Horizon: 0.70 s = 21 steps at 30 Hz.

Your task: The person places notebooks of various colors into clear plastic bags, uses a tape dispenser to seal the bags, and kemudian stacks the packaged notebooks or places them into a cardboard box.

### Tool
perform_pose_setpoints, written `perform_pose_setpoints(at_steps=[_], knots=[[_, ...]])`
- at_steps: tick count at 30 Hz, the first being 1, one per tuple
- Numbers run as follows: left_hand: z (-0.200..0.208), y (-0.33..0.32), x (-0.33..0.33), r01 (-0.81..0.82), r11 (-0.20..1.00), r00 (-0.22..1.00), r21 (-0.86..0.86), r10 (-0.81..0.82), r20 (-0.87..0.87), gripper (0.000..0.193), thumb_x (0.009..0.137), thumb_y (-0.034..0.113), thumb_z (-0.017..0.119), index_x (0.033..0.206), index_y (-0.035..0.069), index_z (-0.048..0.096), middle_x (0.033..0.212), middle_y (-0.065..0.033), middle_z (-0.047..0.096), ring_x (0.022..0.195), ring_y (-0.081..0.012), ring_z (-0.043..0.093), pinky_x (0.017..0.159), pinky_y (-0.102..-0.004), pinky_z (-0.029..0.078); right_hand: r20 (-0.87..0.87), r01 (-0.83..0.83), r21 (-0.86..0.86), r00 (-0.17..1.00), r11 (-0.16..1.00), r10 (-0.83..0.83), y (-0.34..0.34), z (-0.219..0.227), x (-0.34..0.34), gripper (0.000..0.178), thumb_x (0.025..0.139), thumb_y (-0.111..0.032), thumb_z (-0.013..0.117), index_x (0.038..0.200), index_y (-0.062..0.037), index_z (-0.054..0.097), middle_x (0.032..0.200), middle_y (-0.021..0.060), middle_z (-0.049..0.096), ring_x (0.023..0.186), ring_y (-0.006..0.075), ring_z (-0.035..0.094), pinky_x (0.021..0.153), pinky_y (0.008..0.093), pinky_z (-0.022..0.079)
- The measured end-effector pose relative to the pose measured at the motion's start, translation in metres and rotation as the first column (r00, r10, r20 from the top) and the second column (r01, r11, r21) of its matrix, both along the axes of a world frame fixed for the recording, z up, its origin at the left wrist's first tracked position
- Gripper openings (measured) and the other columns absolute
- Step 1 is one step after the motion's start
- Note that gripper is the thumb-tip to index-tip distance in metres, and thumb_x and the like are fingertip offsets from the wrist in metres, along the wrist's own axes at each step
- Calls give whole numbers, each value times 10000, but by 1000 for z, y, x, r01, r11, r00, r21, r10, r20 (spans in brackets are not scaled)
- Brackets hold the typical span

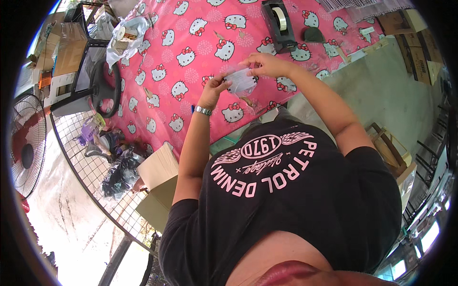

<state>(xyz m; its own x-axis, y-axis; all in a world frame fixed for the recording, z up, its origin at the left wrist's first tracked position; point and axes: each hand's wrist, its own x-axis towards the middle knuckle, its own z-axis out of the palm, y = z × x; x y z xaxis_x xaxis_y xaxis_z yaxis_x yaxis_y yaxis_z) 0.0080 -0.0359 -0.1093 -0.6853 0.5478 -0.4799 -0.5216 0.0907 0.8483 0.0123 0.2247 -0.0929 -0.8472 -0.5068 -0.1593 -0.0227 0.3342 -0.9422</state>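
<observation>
Both hands meet just above frame centre on a small clear plastic packet (241, 81). Its long axis runs left to right between them: the left hand (214, 90) pinches its left end, the right hand (265, 64) pinches its upper right edge, equally near, over the pink patterned tablecloth (191, 28).

Tape dispenser (279, 24) blocks ahead; pink tablecloth (191, 52) open leftward

Small clear plastic packet (242, 81) pinched between left hand (213, 91) and right hand (266, 64), above pink tablecloth. Plain brown cardboard box (159, 167) at table's near-left edge, flaps open. Crumpled clear bag (125, 34) far left on table. Flattened brown cartons (420, 52) at right.
</observation>
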Motion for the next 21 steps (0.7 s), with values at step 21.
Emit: perform_pose_setpoints(at_steps=[21], knots=[[31,22,42,-253,826,255,-505,-446,-858,216,694,48,694,906,37,655,994,-68,604,901,-261,555,741,-362,461,-693,102,231,715,968,90,-32,15,37,155,703,-186,673,789,-77,604,898,69,550,897,258,540,782,394,441]])
